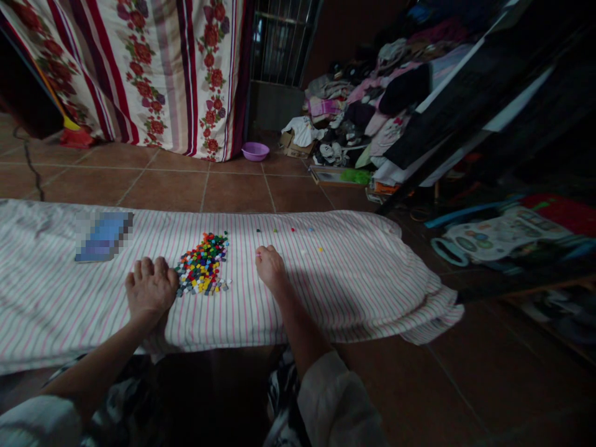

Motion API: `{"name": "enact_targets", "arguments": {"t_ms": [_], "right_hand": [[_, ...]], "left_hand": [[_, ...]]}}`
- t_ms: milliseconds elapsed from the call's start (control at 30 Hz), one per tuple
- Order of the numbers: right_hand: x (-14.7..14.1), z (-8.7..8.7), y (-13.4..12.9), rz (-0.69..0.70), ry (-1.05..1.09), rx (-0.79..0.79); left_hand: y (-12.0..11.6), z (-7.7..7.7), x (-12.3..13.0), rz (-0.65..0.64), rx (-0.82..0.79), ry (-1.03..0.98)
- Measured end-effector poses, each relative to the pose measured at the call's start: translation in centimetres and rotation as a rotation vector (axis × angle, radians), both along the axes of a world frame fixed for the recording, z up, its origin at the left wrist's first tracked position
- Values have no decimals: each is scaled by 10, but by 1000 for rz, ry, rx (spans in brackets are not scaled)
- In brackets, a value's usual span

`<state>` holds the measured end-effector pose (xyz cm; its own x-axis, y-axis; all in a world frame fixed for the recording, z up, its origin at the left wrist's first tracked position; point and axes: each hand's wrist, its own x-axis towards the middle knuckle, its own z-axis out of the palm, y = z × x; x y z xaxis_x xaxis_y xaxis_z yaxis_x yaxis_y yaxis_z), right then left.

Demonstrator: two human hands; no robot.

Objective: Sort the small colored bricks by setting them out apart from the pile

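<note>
A pile of small coloured pieces (202, 264) lies on the striped cloth (354, 285). My left hand (151, 285) rests flat at the pile's left edge, its fingers a little apart and holding nothing. To the right of the pile, my right hand (270, 267) is closed in a pinch on a small pink piece (259, 254), just above or on the cloth. Beyond it several single pieces sit spaced in a row, among them a red piece (293, 230) and a blue piece (311, 230). A yellow piece (320, 249) and a white piece (304, 252) lie nearer to me.
A blurred blue flat object (105, 237) lies on the cloth at the left. Past the cloth, a purple basin (255, 151) stands on the tiled floor (172, 186) by a flowered curtain (162, 68). Clothes (363, 105) are heaped behind; a dark slanted frame crosses the right.
</note>
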<state>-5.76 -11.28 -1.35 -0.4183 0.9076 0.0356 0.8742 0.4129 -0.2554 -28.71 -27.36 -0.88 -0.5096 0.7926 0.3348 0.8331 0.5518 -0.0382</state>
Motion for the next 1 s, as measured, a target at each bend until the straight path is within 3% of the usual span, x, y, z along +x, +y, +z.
{"name": "enact_targets", "arguments": {"t_ms": [600,833,1000], "right_hand": [[1,6,-4,-7,23,-27],[-1,20,-15,1,35,-32],[-13,30,-35,94,115,-50]], "left_hand": [[-1,3,2,9,-12,-47],[-1,3,3,8,-4,-80],[-1,3,3,5,-21,-66]]}}
